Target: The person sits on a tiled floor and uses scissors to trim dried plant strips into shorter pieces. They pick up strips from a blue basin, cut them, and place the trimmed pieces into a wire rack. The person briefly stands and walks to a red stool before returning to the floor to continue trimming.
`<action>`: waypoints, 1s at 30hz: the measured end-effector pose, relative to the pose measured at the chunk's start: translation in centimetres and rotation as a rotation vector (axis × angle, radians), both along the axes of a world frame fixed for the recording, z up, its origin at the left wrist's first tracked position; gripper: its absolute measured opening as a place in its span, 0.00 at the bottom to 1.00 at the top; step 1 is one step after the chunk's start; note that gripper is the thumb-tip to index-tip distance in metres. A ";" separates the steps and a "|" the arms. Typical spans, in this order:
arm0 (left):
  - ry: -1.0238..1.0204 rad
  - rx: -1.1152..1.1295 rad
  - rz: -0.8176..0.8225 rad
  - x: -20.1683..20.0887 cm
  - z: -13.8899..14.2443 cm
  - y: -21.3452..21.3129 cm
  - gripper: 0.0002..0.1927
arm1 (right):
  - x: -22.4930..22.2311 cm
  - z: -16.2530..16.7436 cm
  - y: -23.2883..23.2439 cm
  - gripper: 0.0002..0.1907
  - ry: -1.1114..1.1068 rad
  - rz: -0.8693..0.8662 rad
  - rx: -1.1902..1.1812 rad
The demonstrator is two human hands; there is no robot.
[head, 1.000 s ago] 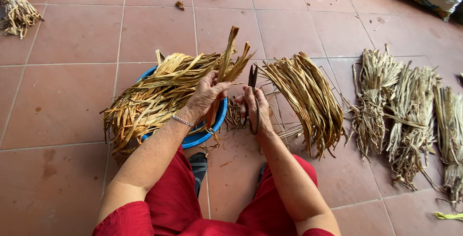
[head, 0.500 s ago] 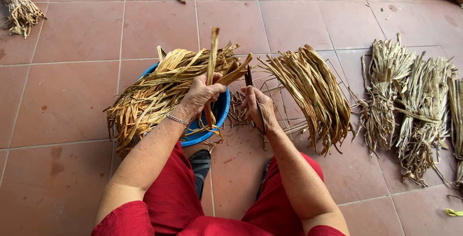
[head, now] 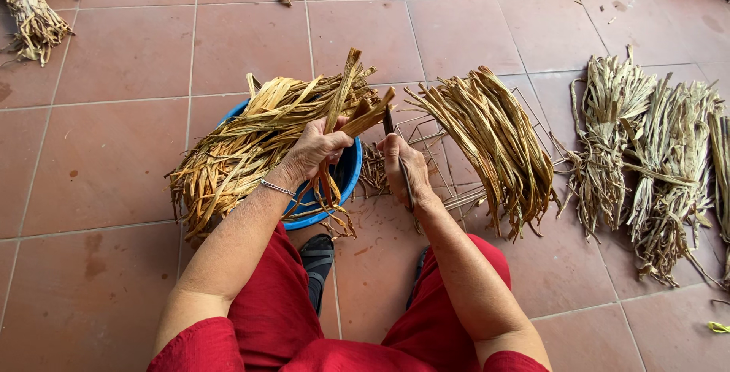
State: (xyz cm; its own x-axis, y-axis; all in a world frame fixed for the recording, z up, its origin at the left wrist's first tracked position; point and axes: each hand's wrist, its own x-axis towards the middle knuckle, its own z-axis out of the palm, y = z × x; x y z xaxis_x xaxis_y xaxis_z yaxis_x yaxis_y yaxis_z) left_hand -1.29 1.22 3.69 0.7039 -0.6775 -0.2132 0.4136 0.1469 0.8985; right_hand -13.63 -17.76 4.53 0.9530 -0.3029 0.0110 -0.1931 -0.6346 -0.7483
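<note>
My left hand (head: 318, 148) grips a dried plant stalk (head: 340, 94) upright over a blue basin (head: 344, 182) heaped with a pile of tan dried stalks (head: 251, 140). Just to its right, my right hand (head: 404, 168) holds a thin dark knife-like tool (head: 401, 161), its tip close to the stalk. A wire rack (head: 449, 182) lies under and right of that hand, carrying a bundle of split strips (head: 490, 140).
Tied bunches of dried stalks (head: 646, 151) lie in a row on the tiled floor at the right. Another bunch (head: 30, 11) sits at the top left, scraps at the top edge. My red-trousered legs and a dark sandal (head: 318, 254) are below.
The stalk in my left hand has tilted from leaning right to nearly upright. My right hand has shifted slightly with the tool. The view has drifted a little.
</note>
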 end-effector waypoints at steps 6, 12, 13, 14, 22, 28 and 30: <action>-0.057 -0.078 0.061 0.0 -0.3 0.1 0.08 | -0.4 0.2 0.8 0.48 0.034 -0.036 -0.038; -0.049 -0.094 0.135 0.1 -0.2 0.0 0.08 | -0.5 -0.4 0.8 0.46 -0.108 0.043 0.176; -0.047 -0.098 0.148 0.1 -0.2 0.1 0.08 | -0.5 -0.5 0.6 0.46 -0.056 0.057 0.307; -0.046 -0.103 0.162 0.1 -0.1 0.1 0.08 | -0.4 -0.6 0.5 0.47 -0.003 0.073 0.436; -0.096 -0.046 0.152 0.2 -0.4 0.5 0.07 | -0.4 -0.4 -0.1 0.51 0.044 0.040 0.442; -0.084 -0.055 0.123 0.1 -0.3 0.7 0.06 | -0.5 -0.2 -0.1 0.53 -0.014 0.006 0.250; -0.081 -0.054 0.135 0.1 -0.2 0.7 0.05 | -0.5 -0.3 0.0 0.54 -0.050 0.016 0.180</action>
State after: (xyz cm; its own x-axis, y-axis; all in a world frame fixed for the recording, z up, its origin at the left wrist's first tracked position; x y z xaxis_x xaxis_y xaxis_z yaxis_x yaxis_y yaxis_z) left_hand -1.18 1.97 3.51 0.8028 -0.5846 -0.1176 0.3129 0.2452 0.9176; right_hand -14.10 -17.80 4.27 0.9572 -0.2895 0.0054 -0.1441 -0.4924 -0.8584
